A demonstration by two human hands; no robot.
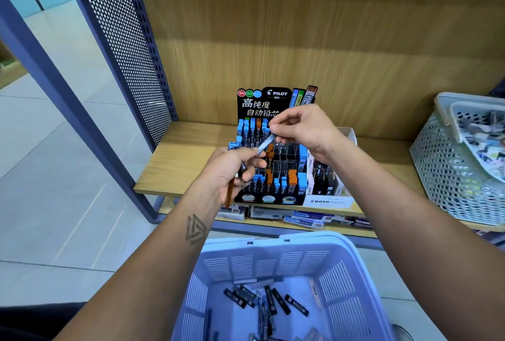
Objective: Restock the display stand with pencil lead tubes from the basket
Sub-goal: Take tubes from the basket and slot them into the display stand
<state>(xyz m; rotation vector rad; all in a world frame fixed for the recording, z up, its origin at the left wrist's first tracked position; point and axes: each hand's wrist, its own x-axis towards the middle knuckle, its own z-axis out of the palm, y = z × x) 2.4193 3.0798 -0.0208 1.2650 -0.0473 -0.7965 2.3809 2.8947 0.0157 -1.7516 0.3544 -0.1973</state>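
A black Pilot display stand point(273, 165) sits on the wooden shelf, with blue and orange capped lead tubes in its clear slots. My left hand point(232, 170) grips a small bunch of lead tubes in front of the stand's left side, an orange one sticking out below. My right hand point(299, 129) pinches the upper end of a single pale lead tube point(265, 144) whose lower end lies at my left fingers. Below, the lavender basket point(352, 267) holds several dark lead tubes point(273, 299).
A white Mono box point(328, 200) of dark tubes stands right of the stand. A grey perforated basket point(448, 176) full of small items sits at the shelf's right. Flat packs lie on the lower shelf point(300, 220). A perforated metal panel point(128, 40) bounds the left.
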